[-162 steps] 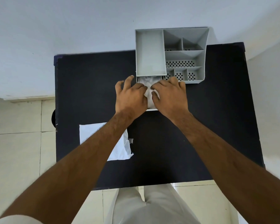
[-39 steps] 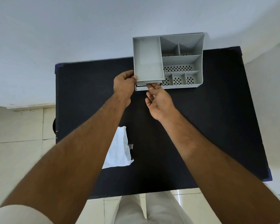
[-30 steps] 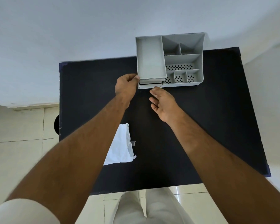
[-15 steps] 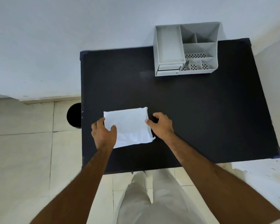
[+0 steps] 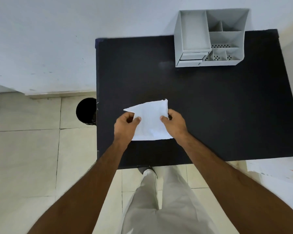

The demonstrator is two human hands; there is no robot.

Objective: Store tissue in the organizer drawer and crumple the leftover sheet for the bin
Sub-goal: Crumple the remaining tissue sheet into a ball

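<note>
A white tissue sheet [image 5: 150, 120] is held over the near left part of the black table [image 5: 210, 107]. My left hand [image 5: 125, 127] pinches its left edge and my right hand [image 5: 175, 125] pinches its right edge. The sheet's far left corner points outward and its upper part is lifted. The grey organizer [image 5: 210, 38] stands at the table's far right edge. Its small drawer [image 5: 191, 58], at the front left, is pushed in, so its contents are hidden.
A black round bin [image 5: 85, 110] stands on the tiled floor just left of the table. A white wall runs behind the table. My light trousers and a shoe show below the table's near edge.
Both hands left the organizer drawer, came back to the loose sheet and gripped its two sides. The sheet, flat half a second ago, is now partly lifted and bunched inward.
</note>
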